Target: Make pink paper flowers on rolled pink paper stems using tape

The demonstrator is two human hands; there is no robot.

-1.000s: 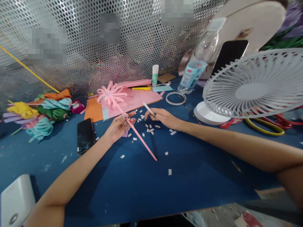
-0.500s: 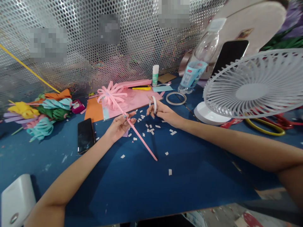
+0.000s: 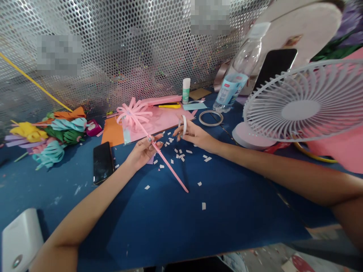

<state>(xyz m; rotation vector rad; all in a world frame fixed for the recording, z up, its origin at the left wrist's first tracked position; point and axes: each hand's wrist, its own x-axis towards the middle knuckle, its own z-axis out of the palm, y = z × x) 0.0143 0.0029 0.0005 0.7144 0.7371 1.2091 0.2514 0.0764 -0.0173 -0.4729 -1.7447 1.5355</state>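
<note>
Between the thumb and fingers of my left hand (image 3: 144, 151) is the stem of a pink paper flower (image 3: 163, 155). Its looped strip petals (image 3: 133, 113) point away over the pink sheet, and the stem's bare end slants down toward me. To the right, my right hand (image 3: 195, 134) holds a narrow roll of white tape (image 3: 185, 125), with the ring around its bent fingers. A small gap separates the two hands. White paper-like scraps (image 3: 181, 155) lie scattered below them on the blue table (image 3: 241, 211).
At left are colored paper flowers (image 3: 56, 130), a black phone (image 3: 103, 162) and a white device (image 3: 21, 240). Behind my hands stand a glue stick (image 3: 186, 90), yellow cutter (image 3: 169, 106), another tape roll (image 3: 211, 124) and a water bottle (image 3: 232, 85). A fan (image 3: 300, 109) occupies the right.
My right hand has shifted slightly left, its fingers moving around the tape roll. A large pink sheet has come into view behind the fan. My left hand and the flower stay put.
</note>
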